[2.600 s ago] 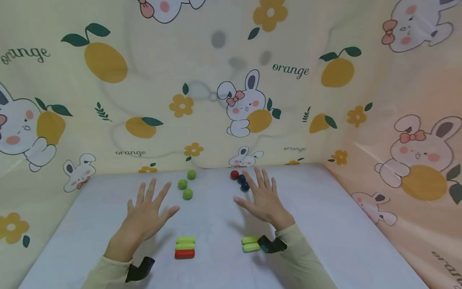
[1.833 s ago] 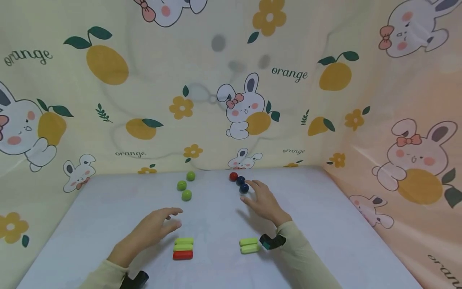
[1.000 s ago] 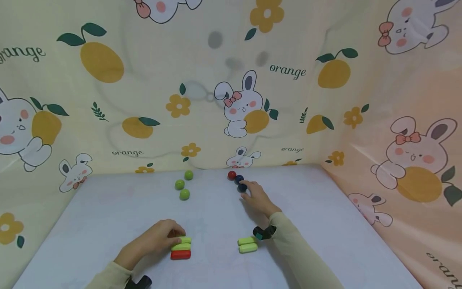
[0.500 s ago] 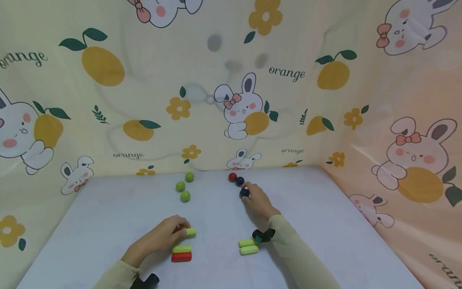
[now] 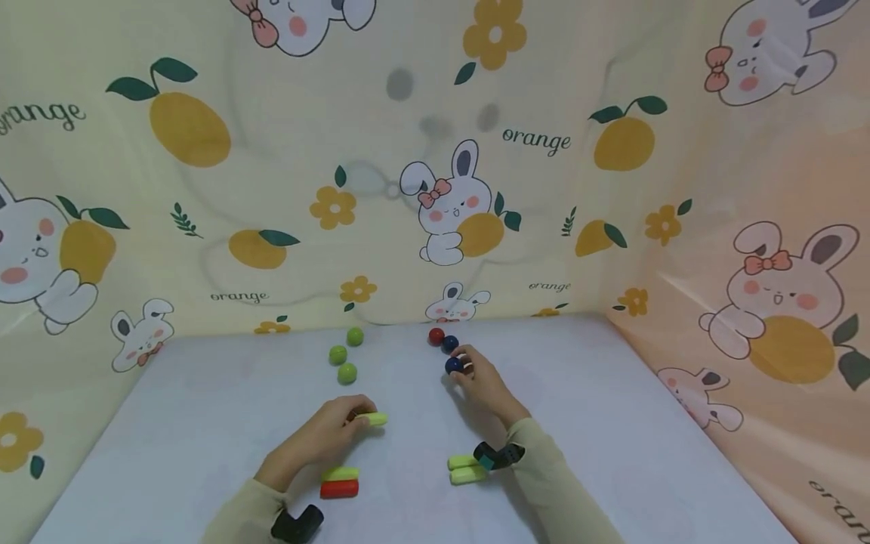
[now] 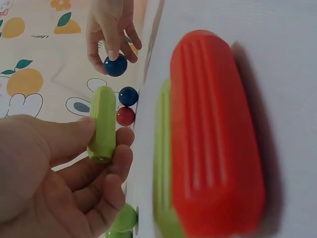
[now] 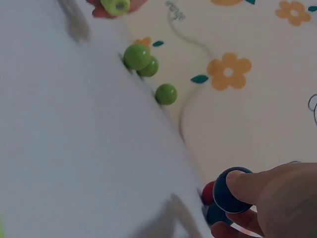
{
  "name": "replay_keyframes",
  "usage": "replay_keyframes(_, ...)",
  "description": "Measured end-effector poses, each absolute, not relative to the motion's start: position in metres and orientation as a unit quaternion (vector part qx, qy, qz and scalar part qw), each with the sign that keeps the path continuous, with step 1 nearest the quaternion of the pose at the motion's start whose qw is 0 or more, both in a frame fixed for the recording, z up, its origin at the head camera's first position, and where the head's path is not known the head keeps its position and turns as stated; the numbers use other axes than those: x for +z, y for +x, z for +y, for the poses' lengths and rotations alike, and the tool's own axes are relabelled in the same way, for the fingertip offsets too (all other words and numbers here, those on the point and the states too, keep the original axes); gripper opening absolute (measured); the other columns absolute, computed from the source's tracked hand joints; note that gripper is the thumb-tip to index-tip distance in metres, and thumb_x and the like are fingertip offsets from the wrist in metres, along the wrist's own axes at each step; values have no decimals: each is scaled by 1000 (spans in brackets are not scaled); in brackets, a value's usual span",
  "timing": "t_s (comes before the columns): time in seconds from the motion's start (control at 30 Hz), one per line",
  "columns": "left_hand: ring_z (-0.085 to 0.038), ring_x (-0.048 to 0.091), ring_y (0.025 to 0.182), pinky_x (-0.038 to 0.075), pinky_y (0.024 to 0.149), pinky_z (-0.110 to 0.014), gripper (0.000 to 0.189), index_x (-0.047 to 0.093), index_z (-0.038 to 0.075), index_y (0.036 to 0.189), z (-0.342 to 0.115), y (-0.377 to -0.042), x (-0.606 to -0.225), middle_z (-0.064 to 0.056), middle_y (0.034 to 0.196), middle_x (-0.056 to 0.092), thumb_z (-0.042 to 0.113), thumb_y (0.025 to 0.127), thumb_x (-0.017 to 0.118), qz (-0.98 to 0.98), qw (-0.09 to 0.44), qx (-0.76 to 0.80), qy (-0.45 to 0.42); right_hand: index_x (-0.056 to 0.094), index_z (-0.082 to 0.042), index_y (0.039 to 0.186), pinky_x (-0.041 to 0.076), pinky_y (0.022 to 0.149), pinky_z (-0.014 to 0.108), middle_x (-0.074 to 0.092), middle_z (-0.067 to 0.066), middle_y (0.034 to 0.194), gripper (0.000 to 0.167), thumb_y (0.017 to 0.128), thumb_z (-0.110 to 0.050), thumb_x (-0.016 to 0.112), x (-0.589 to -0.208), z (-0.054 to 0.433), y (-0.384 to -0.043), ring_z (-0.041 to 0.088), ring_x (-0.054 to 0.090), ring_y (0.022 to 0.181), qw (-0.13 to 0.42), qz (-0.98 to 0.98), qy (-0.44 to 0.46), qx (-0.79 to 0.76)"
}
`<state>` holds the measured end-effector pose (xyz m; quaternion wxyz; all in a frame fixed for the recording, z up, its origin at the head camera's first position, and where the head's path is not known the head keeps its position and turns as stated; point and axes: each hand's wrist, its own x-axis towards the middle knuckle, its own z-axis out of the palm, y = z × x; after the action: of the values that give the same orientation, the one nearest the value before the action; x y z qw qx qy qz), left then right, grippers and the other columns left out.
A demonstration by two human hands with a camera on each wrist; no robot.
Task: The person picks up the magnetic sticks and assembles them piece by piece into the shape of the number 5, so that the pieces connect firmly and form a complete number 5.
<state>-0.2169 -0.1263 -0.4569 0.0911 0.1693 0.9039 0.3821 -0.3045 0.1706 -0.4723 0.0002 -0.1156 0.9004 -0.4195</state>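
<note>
My left hand (image 5: 331, 429) pinches a ridged light-green stick (image 6: 104, 121) between thumb and fingers, raised above the table. Below it lie a second light-green stick (image 5: 340, 474) and a red ridged stick (image 5: 339, 489), side by side. My right hand (image 5: 486, 384) pinches a dark blue ball (image 7: 233, 191) between thumb and fingertips. Just behind that ball, another dark blue ball (image 5: 449, 344) sits against a red ball (image 5: 436, 336) near the table's back edge.
Three green balls (image 5: 347, 372) stand at the back left of the white table (image 5: 578, 453). Two light-green sticks (image 5: 467, 474) lie at the front right, partly behind the right wrist's black camera (image 5: 499, 456). A printed cloth (image 5: 381, 249) rises behind and beside the table.
My left hand came down, took the far light-green stick off its group and moved it forward and right. My right hand closed on the near blue ball and drew it away from the other.
</note>
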Motion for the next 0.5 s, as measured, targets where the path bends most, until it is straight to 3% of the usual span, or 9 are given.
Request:
replay_keyframes(0.2, -12, 59, 91, 52, 83, -30, 14, 67, 11, 112, -120, -224, -459, 0, 103, 69, 9, 101, 58, 899, 86, 394, 171, 56, -13, 126, 55, 92, 44, 65, 18, 124, 31, 97, -10, 65, -467, 166, -301, 26, 64, 103, -3, 893, -125, -432)
replay_keyframes(0.5, -11, 59, 85, 51, 75, -25, 17, 67, 13, 115, -121, -228, -460, -5, 110, 70, 9, 99, 61, 898, 77, 402, 160, 58, -13, 119, 55, 84, 36, 68, 14, 117, 27, 94, -11, 69, -457, 157, -286, 21, 64, 95, 14, 886, -149, -439)
